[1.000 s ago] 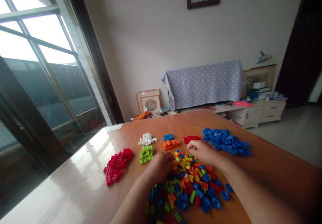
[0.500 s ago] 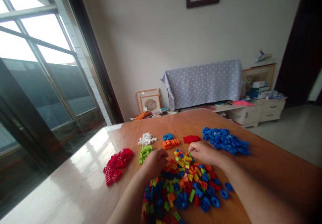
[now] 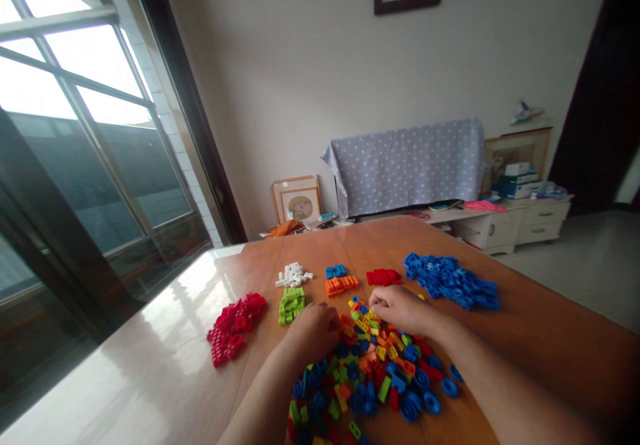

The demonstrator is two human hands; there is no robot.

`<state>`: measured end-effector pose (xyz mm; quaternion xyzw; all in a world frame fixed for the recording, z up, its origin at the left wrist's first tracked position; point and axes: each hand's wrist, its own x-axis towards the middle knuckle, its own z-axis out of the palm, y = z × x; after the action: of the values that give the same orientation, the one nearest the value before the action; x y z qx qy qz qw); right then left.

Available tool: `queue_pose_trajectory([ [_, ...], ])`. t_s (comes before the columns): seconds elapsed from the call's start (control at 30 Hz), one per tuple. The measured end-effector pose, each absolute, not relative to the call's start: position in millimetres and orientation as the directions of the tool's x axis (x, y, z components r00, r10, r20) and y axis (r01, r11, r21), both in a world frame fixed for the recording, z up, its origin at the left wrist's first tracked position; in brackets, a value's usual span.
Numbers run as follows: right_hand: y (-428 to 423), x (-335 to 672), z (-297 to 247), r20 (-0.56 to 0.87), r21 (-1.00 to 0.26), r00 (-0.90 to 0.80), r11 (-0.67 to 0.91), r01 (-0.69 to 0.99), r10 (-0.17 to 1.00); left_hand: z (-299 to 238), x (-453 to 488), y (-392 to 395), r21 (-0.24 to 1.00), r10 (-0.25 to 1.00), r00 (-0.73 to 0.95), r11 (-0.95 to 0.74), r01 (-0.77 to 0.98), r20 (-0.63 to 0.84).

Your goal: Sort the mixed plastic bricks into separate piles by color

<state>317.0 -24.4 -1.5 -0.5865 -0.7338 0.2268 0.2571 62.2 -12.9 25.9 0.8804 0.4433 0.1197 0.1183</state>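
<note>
A mixed heap of toy building bricks (image 3: pixel 370 392) in orange, yellow, green, red and blue covers the near part of the table. At its upper left edge is my left hand (image 3: pixel 316 328), fingers curled down toward the bricks; their tips are hidden. My right hand (image 3: pixel 397 306) hovers at the heap's far side with thumb and fingers drawn together, and whatever they pinch is too small to make out. Beyond my hands lie sorted groups: lime green bricks (image 3: pixel 291 306), orange bricks (image 3: pixel 342 286), blue bricks (image 3: pixel 335 271) and red bricks (image 3: pixel 383 277).
White pieces (image 3: pixel 295 275) lie behind the green group. A crimson pile (image 3: pixel 235 328) is on the left, a large blue pile (image 3: pixel 453 282) on the right. The wooden table (image 3: pixel 165 345) has its far edge before a low cabinet (image 3: pixel 500 228). A window (image 3: pixel 100 132) stands left.
My right hand has moved slightly left and down, and a yellow piece now shows behind its wrist. My left hand has shifted slightly right and down. The view has drifted a little.
</note>
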Motion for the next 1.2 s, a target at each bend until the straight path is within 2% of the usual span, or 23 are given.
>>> queue_pose_trajectory([
  [0.17, -30.3, 308.5, 6.2, 0.148, -0.668, -0.211, 0.255, 0.699, 0.966, 22.0, 63.1, -10.8, 0.445, 0.792, 0.585, -0.594, 0.67, 0.177],
  [0.27, -36.3, 297.2, 12.0, 0.171, -0.733, -0.249, 0.292, 0.615, 0.953, 18.4, 65.1, -11.8, 0.579, 0.79, 0.596, -0.556, 0.596, 0.145],
  [0.37, -41.5, 284.7, 14.5, 0.184, -0.764, -0.304, 0.33, 0.554, 0.935, 16.8, 67.7, -14.2, 0.656, 0.789, 0.595, -0.531, 0.535, 0.153],
  [0.63, -41.3, 272.9, 15.2, 0.302, -0.619, -0.27, 0.404, 0.673, 0.914, 17.5, 71.4, -13.0, 0.817, 0.816, 0.547, -0.437, 0.375, 0.186],
  [0.9, -51.3, 257.1, 32.5, 0.353, -0.455, -0.316, 0.456, 0.764, 0.881, 8.8, 68.7, -4.0, 0.952, 0.826, 0.548, -0.258, 0.164, 0.129],
  [0.97, -46.6, 256.3, 33.3, 0.35, -0.455, -0.298, 0.439, 0.775, 0.888, 6.7, 68.3, 0.5, 0.966, 0.86, 0.493, -0.224, 0.132, 0.132],
  [1.03, -35.3, 258.3, 32.9, 0.324, -0.508, -0.239, 0.382, 0.772, 0.915, 7.9, 66.5, 5.4, 0.974, 0.907, 0.393, -0.205, 0.095, 0.152],
  [1.2, 12.4, 268.1, 29.2, 0.106, -0.672, 0.059, 0.028, 0.74, 0.993, 21.4, 51.6, 14.6, 0.971, 0.971, 0.114, -0.222, 0.092, 0.211],
])
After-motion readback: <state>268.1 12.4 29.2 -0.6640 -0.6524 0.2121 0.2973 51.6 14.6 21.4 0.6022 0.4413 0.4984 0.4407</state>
